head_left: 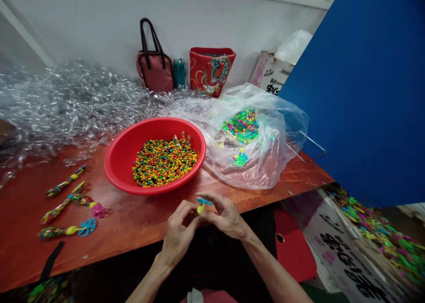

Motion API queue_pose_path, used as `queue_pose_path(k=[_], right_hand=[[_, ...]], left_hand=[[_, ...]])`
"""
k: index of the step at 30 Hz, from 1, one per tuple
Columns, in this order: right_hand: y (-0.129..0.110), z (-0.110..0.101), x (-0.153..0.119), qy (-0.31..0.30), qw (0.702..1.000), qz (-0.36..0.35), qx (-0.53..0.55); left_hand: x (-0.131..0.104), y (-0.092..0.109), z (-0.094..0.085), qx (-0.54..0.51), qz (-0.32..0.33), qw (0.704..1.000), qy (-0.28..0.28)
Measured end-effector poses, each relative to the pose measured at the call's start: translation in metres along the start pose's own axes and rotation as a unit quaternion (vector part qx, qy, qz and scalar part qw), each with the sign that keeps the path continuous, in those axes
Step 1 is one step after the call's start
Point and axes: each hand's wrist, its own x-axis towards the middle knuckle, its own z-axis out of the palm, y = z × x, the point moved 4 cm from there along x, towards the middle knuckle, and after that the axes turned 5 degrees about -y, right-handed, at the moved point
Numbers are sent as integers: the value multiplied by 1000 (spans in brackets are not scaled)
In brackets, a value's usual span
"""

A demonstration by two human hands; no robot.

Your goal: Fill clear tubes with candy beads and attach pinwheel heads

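Both hands meet just over the table's front edge, below the red basin (113, 166) of small multicoloured candies. Between them is a small toy top (200, 209) with a yellow stem and a blue disc. My left hand (179, 228) pinches from the left; what lies under its fingers is mostly hidden. My right hand (226, 214) has its fingers closed round the yellow and blue piece. Several filled clear tubes lie at the left, one with a blue fan top (87, 228), one with a pink top (98, 209).
A clear plastic bag (265, 161) of colourful tops lies right of the basin. Empty clear tubes (66, 99) pile up at the back left. Two handbags stand by the wall. A blue panel (361, 95) and cardboard boxes are on the right.
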Motion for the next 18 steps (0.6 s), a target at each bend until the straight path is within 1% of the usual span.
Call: queue_pose_path(k=[1,2,3,4,5,6,7,8,10,11,12,14,15,16,18], right_hand=[[-5,-9,6,-33,999,-5,-41],[-8,-23,16,-47,996,-11,-80],[-10,-42,27,-27,993,-16,-112],[-10,-66,42,34,989,-22,-144],[-7,-91,57,95,978,-24,-185],[-2,-114,74,139,963,-24,-229],[7,-134,92,157,949,-17,-274],[17,-150,110,155,936,-5,-317],[42,-174,142,135,912,37,-385],[53,-181,153,119,904,47,-408],[62,-186,162,99,898,54,-424],[76,-189,171,67,894,59,-439],[80,-189,173,55,894,60,-441],[83,-190,172,47,895,62,-439],[85,-191,168,38,900,65,-430]], left_hand=[[-6,-4,-10,14,4,1000,21],[-13,-9,-24,30,3,998,48],[-22,-15,-40,49,-2,995,84],[-31,-22,-59,69,-14,990,125],[-40,-28,-79,87,-26,981,173],[-48,-33,-100,106,-45,971,210],[-56,-37,-122,125,-66,957,252],[-62,-38,-144,152,-87,937,302],[-70,-32,-183,222,-121,895,367],[-70,-24,-198,259,-118,877,386],[-68,-13,-211,298,-99,861,400],[-60,12,-226,364,-38,833,415],[-53,25,-229,384,-14,827,410],[-43,36,-230,391,5,830,397],[-14,53,-221,373,31,864,336]])
